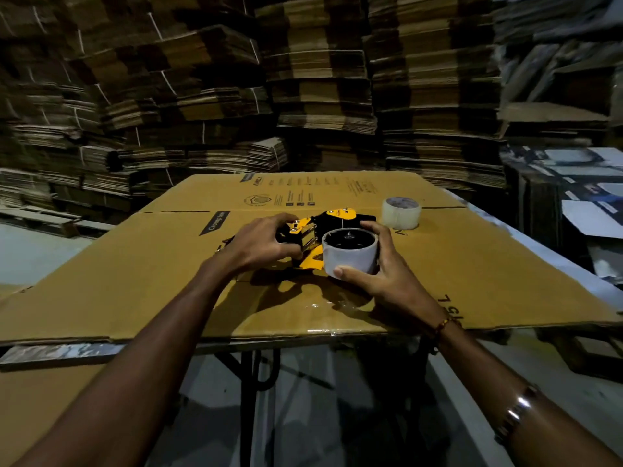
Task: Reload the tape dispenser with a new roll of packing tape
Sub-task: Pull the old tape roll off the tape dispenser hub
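Note:
A yellow and black tape dispenser [332, 219] lies on a flattened cardboard sheet [135, 291] in the middle of the table. My left hand [266, 242] grips its front end near the metal blade. My right hand [377, 274] is wrapped around a pale, thin ring [349, 252] seated on the dispenser's black hub, thumb in front, fingers behind. It looks like a nearly bare core. A fuller roll of clear packing tape [401, 213] stands flat on the cardboard just behind and to the right, untouched.
High stacks of flattened cardboard boxes [303, 79] wall off the back and both sides. Printed cartons [580, 203] are piled at the right. The cardboard sheet overhangs a folding table with black legs [247, 382], and the floor is pale.

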The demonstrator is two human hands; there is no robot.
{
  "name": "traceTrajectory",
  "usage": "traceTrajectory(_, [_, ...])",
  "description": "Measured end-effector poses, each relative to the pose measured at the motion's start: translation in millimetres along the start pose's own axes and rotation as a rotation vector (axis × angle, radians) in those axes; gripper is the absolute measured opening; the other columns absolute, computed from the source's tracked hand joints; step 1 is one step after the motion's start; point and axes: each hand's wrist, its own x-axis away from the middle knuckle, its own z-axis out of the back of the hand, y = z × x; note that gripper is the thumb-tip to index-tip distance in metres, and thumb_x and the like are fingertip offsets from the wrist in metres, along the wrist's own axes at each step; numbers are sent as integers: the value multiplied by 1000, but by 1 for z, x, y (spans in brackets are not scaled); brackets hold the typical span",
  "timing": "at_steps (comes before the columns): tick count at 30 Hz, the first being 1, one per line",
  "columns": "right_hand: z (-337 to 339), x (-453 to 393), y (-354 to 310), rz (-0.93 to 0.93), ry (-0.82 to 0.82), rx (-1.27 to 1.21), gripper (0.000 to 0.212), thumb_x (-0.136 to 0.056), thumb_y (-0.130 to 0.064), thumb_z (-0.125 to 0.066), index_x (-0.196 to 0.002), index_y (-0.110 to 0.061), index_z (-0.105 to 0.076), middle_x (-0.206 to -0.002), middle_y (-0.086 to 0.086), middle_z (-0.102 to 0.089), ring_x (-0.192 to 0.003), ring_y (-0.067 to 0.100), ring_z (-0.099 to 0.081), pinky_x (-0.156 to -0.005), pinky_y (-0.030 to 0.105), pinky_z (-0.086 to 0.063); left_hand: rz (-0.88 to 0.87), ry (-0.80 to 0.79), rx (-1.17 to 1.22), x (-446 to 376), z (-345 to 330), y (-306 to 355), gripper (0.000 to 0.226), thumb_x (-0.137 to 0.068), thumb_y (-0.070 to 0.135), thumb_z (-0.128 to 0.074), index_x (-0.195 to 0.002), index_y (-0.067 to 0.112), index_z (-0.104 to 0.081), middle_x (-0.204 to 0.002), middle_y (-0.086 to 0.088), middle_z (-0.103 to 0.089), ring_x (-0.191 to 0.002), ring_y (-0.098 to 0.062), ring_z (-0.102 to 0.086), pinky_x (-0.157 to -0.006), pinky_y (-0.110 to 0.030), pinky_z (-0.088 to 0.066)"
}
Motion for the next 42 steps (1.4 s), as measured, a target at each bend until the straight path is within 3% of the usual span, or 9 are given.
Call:
traceTrajectory(8, [-1,-2,4,-44,13,30,81,-76,-55,-79,-140,-42,-31,-137,-8,-50,-121,13,-56,-97,42,-57,30,9,-123,-1,-20,-8,89,-71,59,-54,-150,25,-35,-143,-9,-49,-131,-30,-40,-110,-46,-32])
traceTrajectory(13, [-1,-5,4,-67,38,-21,71,-83,-50,-77,-138,-44,-32,-136,-6,-49,-118,13,-58,-91,41,-60,-294,546,-107,26,-41,11,52,-84,10,-72,-134,13,-57,-138,-8,-53,-125,-25,-46,-103,-50,-44])
traceTrajectory(15, [-1,-6,3,-72,66,-34,68,-84,-53,-74,-138,-43,-33,-134,-5,-51,-114,13,-60,-89,40,-61,-351,683,32,40,-51,23,44,-80,-6,-71,-121,6,-64,-134,-12,-54,-117,-19,-56,-98,-36,-53])
traceTrajectory(18, [-6,-10,0,-90,115,-48,68,-81,-62,-72,-135,-40,-37,-127,-5,-56,-109,16,-64,-84,42,-63,-275,750,299,49,-60,33,36,-83,-9,-69,-116,6,-66,-138,-11,-49,-99,-3,-67,-86,-14,-54])
traceTrajectory(22, [-13,-15,-3,-85,202,-17,63,-81,-64,-69,-127,-31,-43,-113,-6,-61,-100,16,-67,-78,43,-63,-132,756,478,48,-65,27,36,-84,-2,-73,-116,13,-65,-137,-5,-50,-97,-8,-72,-84,-18,-57])
traceTrajectory(26, [-15,-17,-3,-89,237,-57,67,-75,-73,-65,-121,-29,-46,-109,-5,-62,-97,19,-69,-72,45,-64,-48,795,476,51,-66,24,34,-82,-1,-75,-114,10,-68,-130,-4,-52,-90,13,-66,-82,-12,-55])
traceTrajectory(32, [-9,-18,-4,-230,222,-414,65,-74,-66,-68,-122,-26,-51,-122,9,-63,-104,28,-70,-81,54,-62,-84,658,407,47,-72,39,28,-85,18,-74,-111,14,-67,-116,2,-60,-87,-3,-65,-64,-11,-56])
traceTrajectory(37, [-6,-15,-3,-298,150,-543,51,-81,-55,-72,-123,-31,-57,-123,10,-66,-108,33,-69,-92,61,-56,-169,516,225,41,-82,47,46,-89,31,-70,-132,22,-56,-130,6,-59,-101,2,-53,-85,-25,-53])
traceTrajectory(42, [-7,-12,-5,-289,44,-426,57,-70,-59,-79,-121,-43,-58,-132,9,-61,-117,33,-65,-92,62,-56,-18,191,352,38,-75,35,87,-84,41,-74,-153,34,-22,-141,1,-54,-117,-20,-61,-92,-43,-56])
